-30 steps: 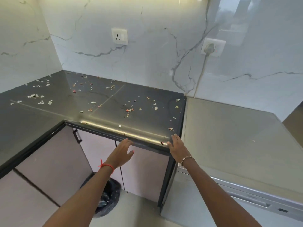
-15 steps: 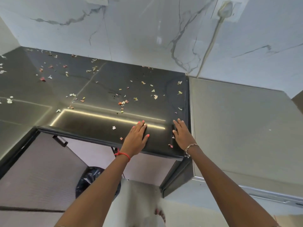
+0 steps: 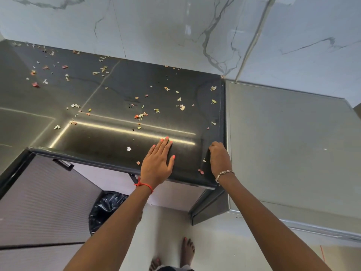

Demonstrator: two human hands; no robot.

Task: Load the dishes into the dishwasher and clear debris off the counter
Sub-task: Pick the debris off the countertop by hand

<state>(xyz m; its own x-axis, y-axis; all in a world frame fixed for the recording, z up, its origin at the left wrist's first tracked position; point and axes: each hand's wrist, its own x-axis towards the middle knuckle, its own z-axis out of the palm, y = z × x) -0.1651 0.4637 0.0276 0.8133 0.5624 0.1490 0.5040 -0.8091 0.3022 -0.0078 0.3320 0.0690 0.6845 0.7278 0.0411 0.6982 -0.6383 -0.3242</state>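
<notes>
Pressing the left hand (image 3: 157, 165) flat on the tabletop (image 3: 109, 137), fingers straight; curling the right hand (image 3: 219, 159) at its edge, hold impossible to tell; facing debris (image 3: 139, 116) scattered beyond the fingers.

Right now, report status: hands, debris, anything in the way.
Left hand flat on counter. Right hand curled at its right edge, contents unseen. Debris scattered, uncleared. Bin below, nothing blocking.

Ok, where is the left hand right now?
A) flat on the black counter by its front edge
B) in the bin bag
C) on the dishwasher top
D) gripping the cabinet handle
A: the left hand lies palm down, fingers straight, on the black counter, just inside its front edge.
</notes>
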